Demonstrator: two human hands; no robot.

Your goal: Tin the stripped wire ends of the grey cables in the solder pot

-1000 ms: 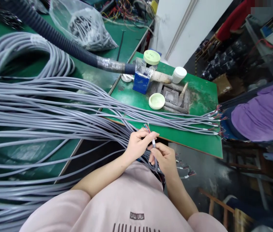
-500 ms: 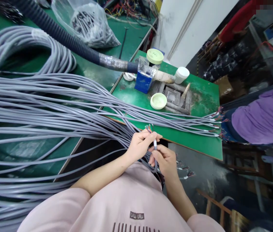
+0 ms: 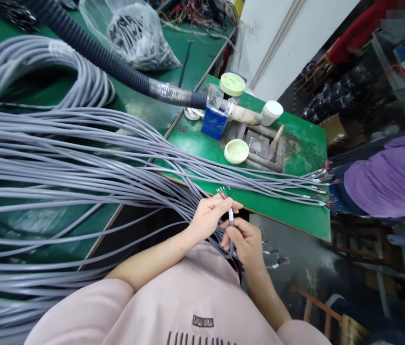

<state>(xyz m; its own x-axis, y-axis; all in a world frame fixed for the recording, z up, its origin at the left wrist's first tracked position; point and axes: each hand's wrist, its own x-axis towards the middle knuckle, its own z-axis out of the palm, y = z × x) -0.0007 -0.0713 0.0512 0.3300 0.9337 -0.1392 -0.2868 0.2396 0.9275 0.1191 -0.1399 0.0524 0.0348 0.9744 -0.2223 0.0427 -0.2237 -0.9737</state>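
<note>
Grey cable [image 3: 231,223] in right hand [image 3: 247,242], wires [image 3: 223,193] in left hand [image 3: 207,216]

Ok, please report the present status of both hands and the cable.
Left fingers pinching coloured wires near their base. Right fingers on grey cable, below its white sleeve. Other grey cables close by, none covering these wires.

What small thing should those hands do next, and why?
Perhaps the left hand should gently spread the coloured wires further apart: their tips poke up close together from its pinch, and the right hand grips the grey cable below the white band, which should keep it steady.
</note>
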